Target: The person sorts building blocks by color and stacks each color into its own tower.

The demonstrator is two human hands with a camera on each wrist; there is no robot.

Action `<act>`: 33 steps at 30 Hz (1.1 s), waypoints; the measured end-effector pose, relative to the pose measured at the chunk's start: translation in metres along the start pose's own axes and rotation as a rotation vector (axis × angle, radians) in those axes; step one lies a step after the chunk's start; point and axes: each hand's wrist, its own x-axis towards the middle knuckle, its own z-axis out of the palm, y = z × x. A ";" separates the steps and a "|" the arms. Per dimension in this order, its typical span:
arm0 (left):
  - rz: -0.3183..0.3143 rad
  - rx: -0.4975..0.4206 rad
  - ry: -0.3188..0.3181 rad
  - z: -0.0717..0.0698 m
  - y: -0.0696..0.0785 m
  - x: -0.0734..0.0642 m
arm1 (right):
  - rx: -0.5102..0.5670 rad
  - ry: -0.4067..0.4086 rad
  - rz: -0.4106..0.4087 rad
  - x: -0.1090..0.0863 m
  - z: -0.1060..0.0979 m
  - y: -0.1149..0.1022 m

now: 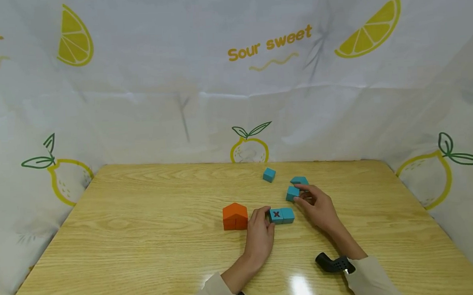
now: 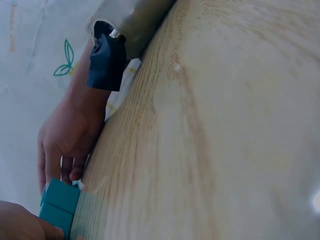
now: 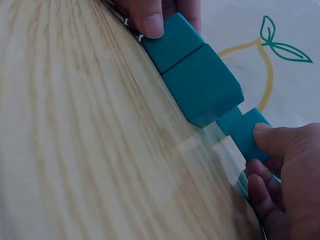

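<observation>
In the head view my left hand [image 1: 259,232] grips the left end of two blue cubes standing side by side, its thumb in front and fingers behind. The left cube [image 1: 277,215] bears a dark red X; the other blue cube [image 1: 288,214] abuts it on the right. My right hand [image 1: 320,207], farther back and to the right, pinches a single blue cube [image 1: 292,193] between thumb and fingers. In the right wrist view, its thumb lies on that cube [image 3: 255,132]. A blue block with slanted ends [image 1: 299,180] lies just behind the right fingers, partly hidden.
Another blue cube [image 1: 269,175] sits near the table's back edge. Left of my left hand, orange blocks [image 1: 235,217] form a house shape with a peaked top. A white cloth [image 1: 160,124] printed with lemons hangs around the wooden table [image 1: 138,257].
</observation>
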 end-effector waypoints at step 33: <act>0.048 -0.031 0.034 0.000 -0.002 0.000 | 0.213 -0.213 -0.113 0.002 -0.012 -0.050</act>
